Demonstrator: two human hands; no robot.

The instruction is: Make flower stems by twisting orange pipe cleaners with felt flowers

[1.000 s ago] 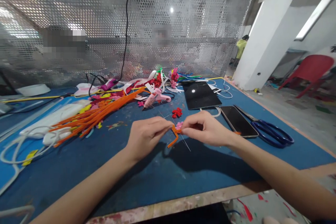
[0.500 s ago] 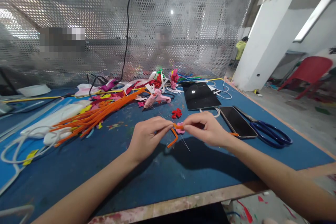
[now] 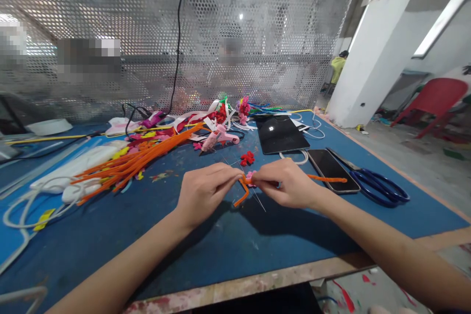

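Between my two hands is an orange pipe cleaner, bent, with one short end hanging down below my left fingertips. My left hand pinches it between thumb and forefinger. My right hand pinches the same pipe cleaner close by, and its long end sticks out behind that hand over the phone. Under the fingertips a small pink flower lies partly hidden. Just beyond the fingers is a red flower. Thin wires or glue strands cross the tabletop beneath my hands.
A pink glue gun lies behind my hands. To the left is a bundle of orange pipe cleaners. On the right are a black tablet, a phone and blue-handled scissors. A perforated metal panel stands at the back.
My right hand has shifted slightly left, closer to my left hand. More of the pipe cleaner's long end now shows over the phone.
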